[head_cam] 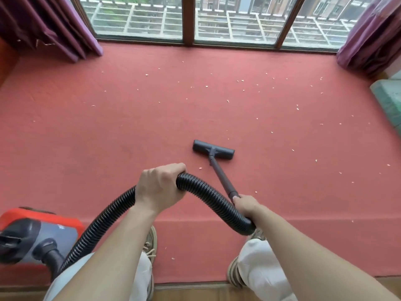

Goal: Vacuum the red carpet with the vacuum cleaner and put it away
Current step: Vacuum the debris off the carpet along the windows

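We count one vacuum cleaner body (32, 233) at lower left, its one black hose (208, 192) gripped by our left hand (159, 187), our right hand (246, 206) clamped around one wand (221, 177), and one floor head (213, 149) resting mid red carpet (130, 127) among scattered crumbs (227, 101).

Open carpet (108, 131) lies ahead of the floor head (213, 149) up to the window (188, 22). Curtains (50, 29) fill both far corners; the vacuum body (39, 233) sits near left, and the hose (207, 191) arcs across the front.
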`<action>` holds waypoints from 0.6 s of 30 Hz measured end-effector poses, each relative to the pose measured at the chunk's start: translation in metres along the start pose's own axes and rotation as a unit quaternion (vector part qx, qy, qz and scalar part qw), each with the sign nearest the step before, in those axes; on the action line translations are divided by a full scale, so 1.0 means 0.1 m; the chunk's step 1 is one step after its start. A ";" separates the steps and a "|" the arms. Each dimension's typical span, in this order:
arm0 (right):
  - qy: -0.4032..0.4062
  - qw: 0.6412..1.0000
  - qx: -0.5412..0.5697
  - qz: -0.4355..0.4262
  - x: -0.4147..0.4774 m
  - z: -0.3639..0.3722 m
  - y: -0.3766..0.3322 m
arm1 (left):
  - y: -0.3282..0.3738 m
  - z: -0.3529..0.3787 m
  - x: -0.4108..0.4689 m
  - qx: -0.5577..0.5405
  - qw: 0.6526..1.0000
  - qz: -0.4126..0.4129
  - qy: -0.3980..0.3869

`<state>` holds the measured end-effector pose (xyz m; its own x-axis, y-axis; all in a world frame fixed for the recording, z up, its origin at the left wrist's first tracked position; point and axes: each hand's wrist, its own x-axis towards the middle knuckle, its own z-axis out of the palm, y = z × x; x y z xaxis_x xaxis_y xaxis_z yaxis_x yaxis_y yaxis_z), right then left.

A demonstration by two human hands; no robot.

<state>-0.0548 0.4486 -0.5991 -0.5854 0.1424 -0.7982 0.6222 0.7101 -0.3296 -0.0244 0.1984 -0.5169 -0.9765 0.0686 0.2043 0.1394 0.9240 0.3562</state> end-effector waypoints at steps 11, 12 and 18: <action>-0.019 0.998 0.049 0.046 -0.17 0.36 -0.19 | -0.26 -0.20 0.06 -0.020 0.999 -0.029 0.022; -0.029 0.997 0.059 0.050 -0.28 0.43 -0.12 | -0.26 -0.22 0.04 -0.020 0.999 -0.022 0.016; -0.092 0.992 0.082 0.028 -0.66 0.87 0.18 | -0.29 -0.31 -0.08 -0.019 0.999 0.019 0.020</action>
<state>0.0402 0.3919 -0.5967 -0.4519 0.0406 -0.8911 0.7366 0.5805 -0.3471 -0.0158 0.1592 -0.5007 -0.9632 0.0868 0.2543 0.1824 0.9062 0.3815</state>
